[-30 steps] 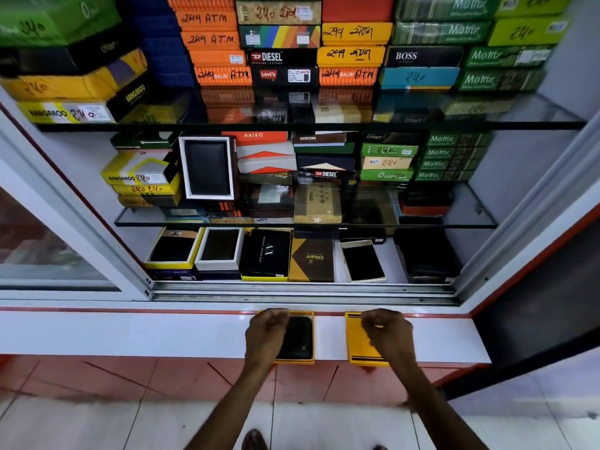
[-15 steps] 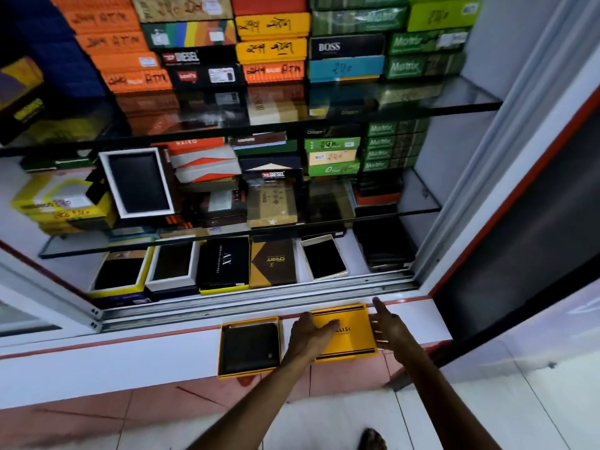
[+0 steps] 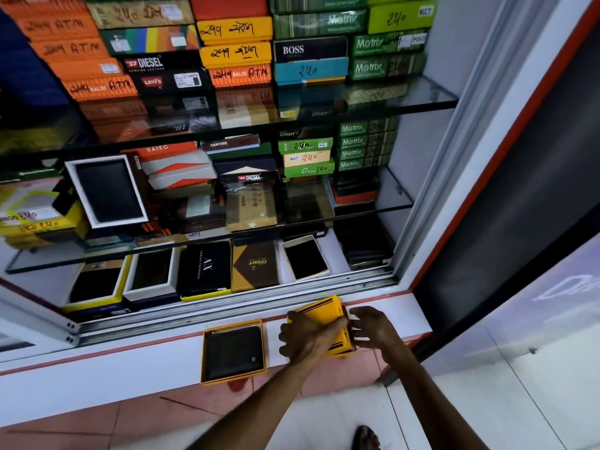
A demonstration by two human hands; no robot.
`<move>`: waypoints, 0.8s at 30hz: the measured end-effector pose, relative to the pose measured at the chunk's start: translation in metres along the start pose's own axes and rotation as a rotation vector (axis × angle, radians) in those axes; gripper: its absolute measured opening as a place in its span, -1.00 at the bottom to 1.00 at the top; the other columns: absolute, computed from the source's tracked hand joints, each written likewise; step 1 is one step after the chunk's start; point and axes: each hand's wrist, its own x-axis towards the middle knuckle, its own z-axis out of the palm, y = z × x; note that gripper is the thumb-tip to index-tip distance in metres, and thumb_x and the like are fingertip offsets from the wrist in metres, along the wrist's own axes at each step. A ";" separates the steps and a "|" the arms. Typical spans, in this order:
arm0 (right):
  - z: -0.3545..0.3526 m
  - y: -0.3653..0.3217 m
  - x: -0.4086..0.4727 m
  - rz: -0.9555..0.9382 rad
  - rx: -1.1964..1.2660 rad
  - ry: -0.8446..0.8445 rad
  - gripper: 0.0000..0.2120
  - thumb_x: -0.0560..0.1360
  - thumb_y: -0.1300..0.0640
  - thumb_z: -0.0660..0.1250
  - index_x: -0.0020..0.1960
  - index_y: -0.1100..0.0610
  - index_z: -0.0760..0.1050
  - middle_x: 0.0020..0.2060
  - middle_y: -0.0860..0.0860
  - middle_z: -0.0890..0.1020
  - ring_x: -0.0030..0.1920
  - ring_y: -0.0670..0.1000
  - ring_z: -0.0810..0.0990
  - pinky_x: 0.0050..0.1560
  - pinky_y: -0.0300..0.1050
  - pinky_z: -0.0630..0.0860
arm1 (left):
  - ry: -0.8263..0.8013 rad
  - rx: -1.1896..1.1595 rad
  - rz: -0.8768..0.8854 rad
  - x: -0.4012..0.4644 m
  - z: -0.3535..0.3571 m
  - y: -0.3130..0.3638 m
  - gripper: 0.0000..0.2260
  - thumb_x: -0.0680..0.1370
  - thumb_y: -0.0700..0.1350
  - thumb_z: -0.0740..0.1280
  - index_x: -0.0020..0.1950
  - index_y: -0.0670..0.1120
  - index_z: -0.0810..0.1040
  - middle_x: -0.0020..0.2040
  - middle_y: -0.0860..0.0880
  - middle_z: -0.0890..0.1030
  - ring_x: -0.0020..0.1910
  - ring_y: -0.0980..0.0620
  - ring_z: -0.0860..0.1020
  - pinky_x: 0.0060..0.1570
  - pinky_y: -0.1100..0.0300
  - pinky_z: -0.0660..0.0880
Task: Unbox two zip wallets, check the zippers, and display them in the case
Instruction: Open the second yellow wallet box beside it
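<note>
On the white ledge (image 3: 130, 368) in front of the open display case lies an open yellow box tray (image 3: 207, 355) with a black wallet (image 3: 232, 354) in it. To its right my left hand (image 3: 308, 336) grips a closed yellow box (image 3: 324, 311) with dark stripes, tilted up off the ledge. My right hand (image 3: 373, 326) is at the box's right side, fingers spread against its edge. Whether a wallet is inside the yellow box is hidden.
The case has two glass shelves (image 3: 406, 95) stacked with many coloured wallet boxes. Its floor holds several open and closed boxes, such as a black AX box (image 3: 204, 267) and a white tray (image 3: 305, 258). Sliding-door rails (image 3: 227, 306) run behind the ledge.
The view has swung left to right and closer. My left hand left the open box tray and took hold of the yellow box, which now tilts up between both hands.
</note>
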 end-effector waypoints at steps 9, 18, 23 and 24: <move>-0.001 -0.006 -0.004 -0.279 -0.558 0.299 -0.94 0.42 0.27 0.48 -0.15 0.24 0.73 -0.27 0.16 0.74 -0.20 0.14 0.74 -0.07 -0.04 0.68 | 0.141 -0.651 0.200 0.011 -0.055 -0.062 -0.85 0.58 -0.01 0.28 -0.12 -0.04 0.52 -0.20 -0.07 0.55 -0.14 -0.08 0.53 -0.12 0.10 0.45; 0.006 -0.024 -0.016 -0.245 -0.314 0.188 -0.86 0.41 0.41 0.46 -0.03 0.36 0.68 -0.15 0.29 0.73 -0.19 0.18 0.71 -0.25 0.00 0.70 | 0.187 -0.287 0.234 0.017 -0.050 -0.080 -0.86 0.58 -0.19 0.31 0.09 -0.17 0.60 -0.05 -0.01 0.60 -0.04 0.00 0.56 0.02 0.19 0.46; 0.028 -0.011 -0.016 -0.401 -0.595 0.273 -0.87 0.46 0.36 0.41 -0.06 0.24 0.71 -0.09 0.13 0.76 -0.09 0.09 0.75 -0.04 -0.18 0.63 | 0.013 -0.255 0.212 0.013 -0.045 -0.062 -0.84 0.56 -0.21 0.26 -0.12 0.02 0.53 -0.16 0.04 0.57 -0.19 0.04 0.59 -0.15 0.14 0.56; 0.030 -0.009 -0.017 -0.425 -0.669 0.285 -0.85 0.49 0.33 0.39 -0.04 0.20 0.73 -0.05 0.09 0.76 -0.05 0.05 0.74 -0.02 -0.25 0.58 | -0.001 -0.268 0.207 0.014 -0.044 -0.059 -0.80 0.56 -0.20 0.26 -0.19 0.08 0.50 -0.19 0.08 0.55 -0.19 0.06 0.58 -0.15 0.14 0.56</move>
